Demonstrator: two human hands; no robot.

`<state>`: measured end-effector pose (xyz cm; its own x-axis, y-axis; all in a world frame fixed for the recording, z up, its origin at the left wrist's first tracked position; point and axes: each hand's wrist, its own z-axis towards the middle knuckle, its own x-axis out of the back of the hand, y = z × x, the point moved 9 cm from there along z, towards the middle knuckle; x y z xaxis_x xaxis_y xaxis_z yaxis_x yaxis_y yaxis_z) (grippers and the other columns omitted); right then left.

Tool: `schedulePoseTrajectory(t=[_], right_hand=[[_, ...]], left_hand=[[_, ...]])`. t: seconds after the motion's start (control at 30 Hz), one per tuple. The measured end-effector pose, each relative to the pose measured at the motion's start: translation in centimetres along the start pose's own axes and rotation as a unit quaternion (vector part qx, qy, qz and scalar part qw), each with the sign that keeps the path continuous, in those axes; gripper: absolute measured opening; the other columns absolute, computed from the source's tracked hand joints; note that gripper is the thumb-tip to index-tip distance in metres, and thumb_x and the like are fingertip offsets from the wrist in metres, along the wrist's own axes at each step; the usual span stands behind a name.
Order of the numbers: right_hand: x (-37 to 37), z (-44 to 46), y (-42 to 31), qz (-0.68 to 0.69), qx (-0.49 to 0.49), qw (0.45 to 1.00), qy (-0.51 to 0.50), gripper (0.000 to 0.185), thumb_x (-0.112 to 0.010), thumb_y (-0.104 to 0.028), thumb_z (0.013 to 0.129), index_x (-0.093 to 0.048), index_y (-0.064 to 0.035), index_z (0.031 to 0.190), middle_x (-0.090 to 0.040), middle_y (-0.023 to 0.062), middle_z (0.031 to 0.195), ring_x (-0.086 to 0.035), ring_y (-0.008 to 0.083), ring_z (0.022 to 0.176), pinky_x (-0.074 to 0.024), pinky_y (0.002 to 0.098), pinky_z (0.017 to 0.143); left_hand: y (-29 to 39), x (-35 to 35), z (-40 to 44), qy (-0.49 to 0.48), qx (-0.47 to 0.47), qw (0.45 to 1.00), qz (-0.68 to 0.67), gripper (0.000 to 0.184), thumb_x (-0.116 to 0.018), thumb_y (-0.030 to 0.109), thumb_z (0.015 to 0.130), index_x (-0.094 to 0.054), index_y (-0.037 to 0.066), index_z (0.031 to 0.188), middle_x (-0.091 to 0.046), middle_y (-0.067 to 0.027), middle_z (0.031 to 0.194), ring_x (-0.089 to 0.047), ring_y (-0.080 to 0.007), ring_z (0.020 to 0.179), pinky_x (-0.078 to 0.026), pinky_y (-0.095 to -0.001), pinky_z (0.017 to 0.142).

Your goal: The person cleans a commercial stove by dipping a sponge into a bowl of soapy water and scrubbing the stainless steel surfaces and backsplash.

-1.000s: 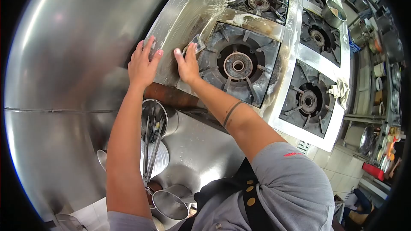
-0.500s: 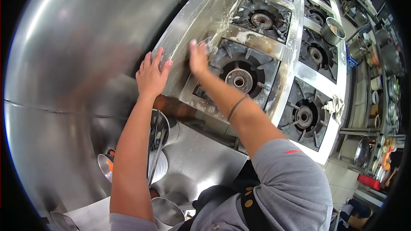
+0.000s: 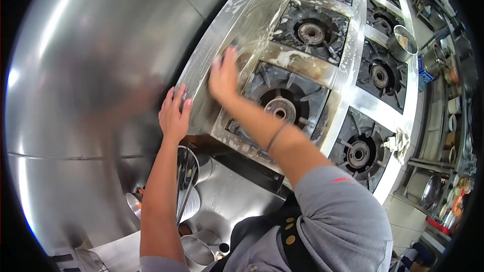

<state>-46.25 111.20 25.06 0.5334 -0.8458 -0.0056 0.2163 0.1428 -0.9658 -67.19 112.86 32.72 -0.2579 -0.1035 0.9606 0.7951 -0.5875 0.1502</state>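
Observation:
My right hand (image 3: 223, 76) is against the soapy steel back panel (image 3: 254, 17) of the stove, to the left of the nearest burner (image 3: 280, 113). A small dark thing, blurred, shows at its fingertips; its kind I cannot make out. My left hand (image 3: 174, 116) lies on the top edge of that panel, fingers stretched out, holding nothing. White suds and wet streaks cover the panel and the strips between the burners. A second burner (image 3: 310, 33), beyond the nearest one, has foam on its grate.
A steel pot (image 3: 402, 44) stands at the stove's far right side. A crumpled cloth (image 3: 398, 144) lies on the right front edge. Below my left arm are stacked white plates (image 3: 190, 205) and a metal container (image 3: 197, 250). Steel wall (image 3: 96, 70) rises at left.
My right hand has moved left and slightly down along the panel, away from the nearest burner. The left hand stays on the panel's edge. The camera view has shifted a little.

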Motion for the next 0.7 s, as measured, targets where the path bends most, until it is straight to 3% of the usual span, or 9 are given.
schedulePoseTrajectory(t=[0.1, 0.17, 0.2, 0.27, 0.3, 0.43, 0.57, 0.63, 0.7], right_hand=[[-0.8, -13.8, -2.7, 0.041, 0.08, 0.971, -0.221, 0.077, -0.048, -0.029, 0.103, -0.014, 0.0126, 0.158, -0.006, 0.0351, 0.166, -0.004, 0.0471, 0.156, -0.0076, 0.0485, 0.128], [-0.1, -12.6, -2.5, 0.036, 0.09, 0.969, -0.229, 0.077, -0.048, -0.031, 0.104, -0.014, 0.0126, 0.158, -0.006, 0.0353, 0.166, -0.003, 0.0465, 0.156, -0.0068, 0.0481, 0.128], [-0.3, -12.6, -2.3, 0.027, 0.095, 0.965, -0.245, 0.078, -0.047, -0.033, 0.104, -0.014, 0.0125, 0.158, -0.006, 0.0355, 0.166, -0.003, 0.0459, 0.157, -0.0061, 0.0476, 0.128], [-0.7, -2.8, -0.5, 0.06, 0.016, 0.99, -0.125, 0.081, -0.05, -0.034, 0.104, -0.013, 0.0142, 0.157, -0.005, 0.0382, 0.165, -0.004, 0.0507, 0.155, -0.0074, 0.0507, 0.127], [-0.2, 2.7, 0.8, 0.024, -0.018, 0.998, -0.052, 0.081, -0.045, -0.04, 0.106, -0.014, 0.0151, 0.156, -0.007, 0.0382, 0.164, -0.006, 0.0489, 0.155, -0.0068, 0.0496, 0.128], [1.7, 16.7, 7.6, 0.0, -0.157, 0.987, 0.032, 0.089, -0.039, -0.054, 0.106, -0.017, 0.0164, 0.155, -0.01, 0.0374, 0.164, -0.007, 0.0465, 0.156, -0.0063, 0.0459, 0.128], [0.5, 6.6, 9.9, -0.001, -0.136, 0.99, -0.032, 0.09, -0.043, -0.052, 0.105, -0.012, 0.0142, 0.157, -0.006, 0.0368, 0.165, -0.007, 0.046, 0.156, -0.0073, 0.0474, 0.128], [-0.3, -1.1, 10.0, 0.026, -0.09, 0.987, -0.129, 0.087, -0.047, -0.046, 0.106, -0.01, 0.0137, 0.157, -0.006, 0.0383, 0.164, -0.004, 0.0476, 0.156, -0.006, 0.0488, 0.128], [-0.1, 0.7, 10.9, 0.033, -0.085, 0.992, -0.088, 0.085, -0.042, -0.049, 0.107, -0.015, 0.0144, 0.157, -0.011, 0.0379, 0.164, -0.009, 0.0462, 0.156, -0.0074, 0.0473, 0.127]], left_hand=[[0.2, 0.1, 0.0, -0.008, -0.005, 1.0, 0.009, 0.054, -0.047, 0.047, 0.105, -0.05, 0.023, 0.153, -0.047, -0.0192, 0.155, -0.048, -0.0387, 0.139, -0.037, -0.0483, 0.113], [0.1, 0.0, 0.2, 0.002, -0.032, 0.999, 0.011, 0.054, -0.049, 0.045, 0.105, -0.05, 0.02, 0.153, -0.047, -0.0204, 0.154, -0.049, -0.0393, 0.137, -0.039, -0.0478, 0.112], [0.2, 0.1, 0.3, 0.005, -0.041, 0.999, -0.006, 0.058, -0.058, 0.045, 0.1, -0.051, 0.018, 0.152, -0.048, -0.0213, 0.153, -0.051, -0.0396, 0.136, -0.041, -0.0468, 0.11], [1.0, 0.5, 0.4, -0.005, -0.032, 0.999, 0.0, 0.063, -0.062, 0.048, 0.096, -0.051, 0.019, 0.152, -0.047, -0.021, 0.154, -0.05, -0.0402, 0.135, -0.041, -0.0482, 0.11], [1.4, 0.6, 0.4, -0.01, -0.027, 1.0, -0.002, 0.069, -0.066, 0.051, 0.092, -0.051, 0.02, 0.151, -0.047, -0.0207, 0.154, -0.05, -0.0408, 0.135, -0.041, -0.0496, 0.11], [1.3, 0.4, 0.6, -0.011, -0.012, 0.999, -0.047, 0.076, -0.075, 0.05, 0.085, -0.052, 0.019, 0.15, -0.048, -0.0205, 0.153, -0.051, -0.0404, 0.134, -0.042, -0.0489, 0.109], [1.6, 0.9, 0.8, -0.007, -0.022, 0.999, -0.026, 0.076, -0.077, 0.046, 0.083, -0.053, 0.017, 0.15, -0.049, -0.0208, 0.152, -0.053, -0.0411, 0.132, -0.043, -0.048, 0.108], [1.9, 0.5, 1.0, -0.013, -0.022, 0.999, -0.031, 0.076, -0.078, 0.045, 0.083, -0.053, 0.016, 0.149, -0.049, -0.021, 0.152, -0.054, -0.0411, 0.132, -0.043, -0.0476, 0.109], [1.4, 0.5, 0.9, -0.005, -0.026, 0.999, -0.041, 0.077, -0.079, 0.043, 0.082, -0.054, 0.013, 0.149, -0.05, -0.0217, 0.152, -0.054, -0.0404, 0.132, -0.043, -0.0473, 0.109]])
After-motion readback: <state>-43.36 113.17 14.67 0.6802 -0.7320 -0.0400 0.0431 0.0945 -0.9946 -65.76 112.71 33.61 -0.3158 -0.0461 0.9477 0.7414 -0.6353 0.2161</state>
